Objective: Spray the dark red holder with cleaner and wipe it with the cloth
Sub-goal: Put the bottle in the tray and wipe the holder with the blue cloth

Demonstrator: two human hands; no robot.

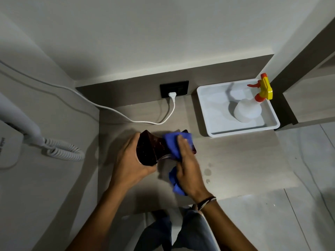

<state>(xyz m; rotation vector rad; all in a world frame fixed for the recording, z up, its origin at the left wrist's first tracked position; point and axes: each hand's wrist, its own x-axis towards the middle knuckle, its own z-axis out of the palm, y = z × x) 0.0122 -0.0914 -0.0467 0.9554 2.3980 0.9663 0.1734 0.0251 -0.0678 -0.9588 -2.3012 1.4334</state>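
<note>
Left hand (130, 160) has its grip wrapped round one end of the glossy dark red holder (151, 148), holding it above the grey wood-look counter (235, 156). Right hand (188, 160) grip is pressed on a crumpled blue cloth (172, 144), which lies against the holder's mid/far side; cloth tail hangs below the palm. Beyond the right grip, w/ clear space between, a white plastic spray bottle w/ yellow-orange trigger (248, 110) stands in a white rectangular tray (204, 113). Droplets on counter just right of that grip.
</note>
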